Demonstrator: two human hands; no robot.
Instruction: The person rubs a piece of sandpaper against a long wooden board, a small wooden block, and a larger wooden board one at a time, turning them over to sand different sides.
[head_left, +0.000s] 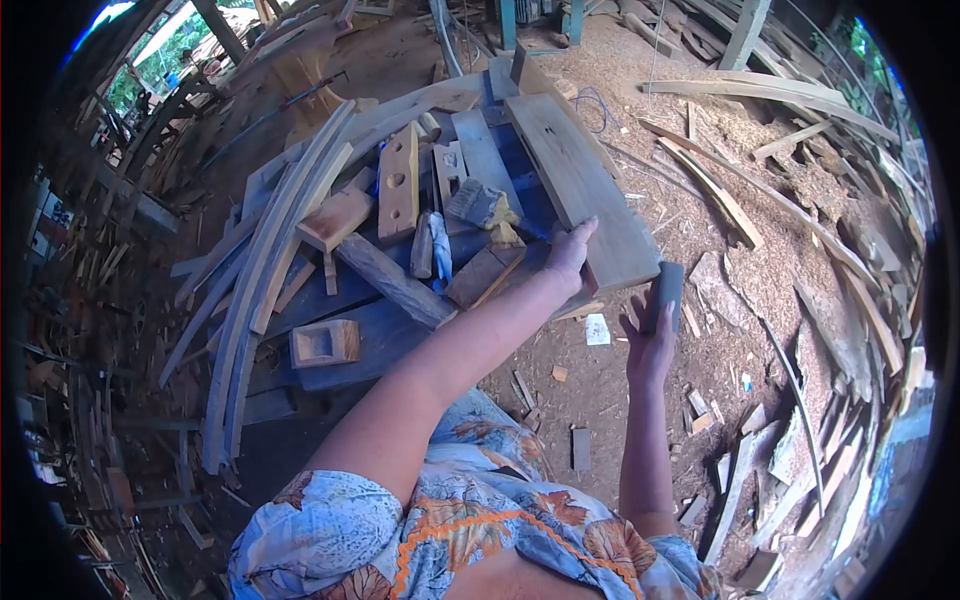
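Observation:
My left hand (pixel 570 255) is closed on the near left edge of a wide wooden board (pixel 590 190), its fingertips on the top face. The board rests at a slant along the right side of the cluttered workbench (pixel 350 375), its near end reaching past the bench. At that near end, my right hand (pixel 650 345) holds a dark, flat block (pixel 667 285) upright, close against the corner of the board. Several of its fingers lie behind the block, with others spread to the left.
On the bench lie a block with round holes (pixel 398 185), a brush (pixel 482 207), a hollowed wooden block (pixel 325 343) and a rough wooden bar (pixel 392 280). Long curved strips (pixel 270 270) lie along its left side. Offcuts and sawdust cover the ground (pixel 640 130) at right.

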